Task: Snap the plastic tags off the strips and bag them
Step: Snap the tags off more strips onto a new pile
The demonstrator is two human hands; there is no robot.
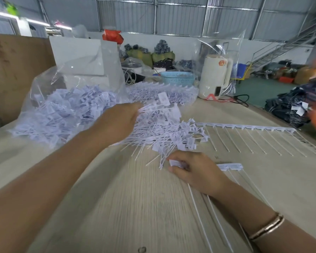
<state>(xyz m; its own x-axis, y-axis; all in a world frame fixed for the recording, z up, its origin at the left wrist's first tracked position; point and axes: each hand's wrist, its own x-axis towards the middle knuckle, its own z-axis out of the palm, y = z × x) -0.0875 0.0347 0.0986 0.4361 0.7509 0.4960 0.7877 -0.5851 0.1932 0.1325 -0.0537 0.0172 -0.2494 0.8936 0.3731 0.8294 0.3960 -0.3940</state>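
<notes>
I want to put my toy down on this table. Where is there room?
Bare wood lies near you, between the left forearm and the right hand. More lies beyond the long strip, toward the white kettle. The middle is crowded: the loose tag pile and the clear bag fill it.

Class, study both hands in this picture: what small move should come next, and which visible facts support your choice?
Probably the left hand should carry its bunch of loose tags over and drop them into the clear bag. It already grips them right beside the bag, which holds many tags, while the right hand pins a partly stripped strip to the table.
</notes>
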